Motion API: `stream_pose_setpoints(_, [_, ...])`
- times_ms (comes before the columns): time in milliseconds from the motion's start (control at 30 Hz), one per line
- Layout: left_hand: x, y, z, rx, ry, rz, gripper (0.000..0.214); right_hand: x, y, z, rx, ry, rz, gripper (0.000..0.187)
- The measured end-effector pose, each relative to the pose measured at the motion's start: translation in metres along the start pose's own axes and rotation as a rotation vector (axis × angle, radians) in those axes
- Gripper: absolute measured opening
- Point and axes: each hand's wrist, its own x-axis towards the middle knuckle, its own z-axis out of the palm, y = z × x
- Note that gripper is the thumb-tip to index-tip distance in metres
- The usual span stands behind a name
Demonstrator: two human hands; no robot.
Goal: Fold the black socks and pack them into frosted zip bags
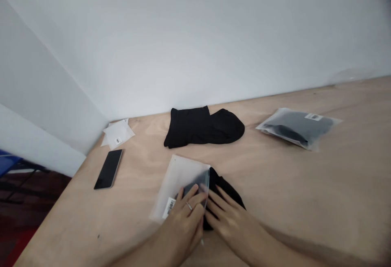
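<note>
A frosted plastic bag [182, 169] with a barcode label lies in front of me, a black cloth piece [227, 187] partly inside it. My left hand [188, 214], a ring on one finger, grips the bag near its mouth, fingers on top and thumb at the edge. Flat on the black cloth piece lies my right hand [226, 214], its fingers stretched out and touching the bag's mouth. The cloth's right part sticks out of the bag. Behind the hands, a black sock-shaped garment [201, 128] lies flat. How far the cloth reaches inside is partly hidden by my hands.
To the right lies a filled frosted bag [297, 125] with dark cloth and a label. At the back left are flat white bags [119, 133], and a phone [109, 169] lies nearer. The tan tabletop [330, 202] meets a white wall [214, 43]; its left edge drops away.
</note>
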Motion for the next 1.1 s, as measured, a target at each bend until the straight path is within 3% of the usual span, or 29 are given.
stream_pose_setpoints(167, [-0.004,-0.005,-0.001,-0.038,0.002,0.022,0.035,0.002,0.003,-0.010,0.157,-0.050,-0.040,0.024])
stream_pose_setpoints(267, [-0.009,-0.005,0.003,-0.053,0.059,-0.032,0.031,-0.005,0.006,-0.019,0.166,-0.077,0.061,0.046])
stream_pose_setpoints(400, [-0.003,0.001,0.006,-0.050,0.083,-0.185,0.033,-0.019,0.004,-0.016,0.017,-0.090,0.205,0.088])
stream_pose_setpoints(467, [0.008,0.005,0.006,-0.008,0.050,-0.231,0.030,-0.024,0.003,-0.009,0.015,-0.095,0.227,0.093])
stream_pose_setpoints(567, [0.027,0.007,0.004,0.110,-0.033,-0.304,0.012,-0.027,0.003,0.002,0.048,-0.096,0.204,0.081])
stream_pose_setpoints(667, [0.037,0.005,0.005,0.177,-0.043,-0.301,0.015,-0.026,0.003,0.007,0.051,-0.062,0.176,0.067])
stream_pose_setpoints(833, [0.028,-0.003,0.005,0.079,0.114,-0.121,0.030,-0.015,0.005,-0.004,0.142,-0.036,0.056,0.047])
stream_pose_setpoints(1000, [0.018,-0.008,-0.003,0.044,0.058,0.130,0.033,0.005,0.024,-0.002,0.221,0.002,-0.144,0.017])
stream_pose_setpoints(1100, [0.017,-0.011,-0.005,0.048,0.048,0.091,0.030,0.015,0.031,-0.006,0.193,-0.013,-0.210,0.016])
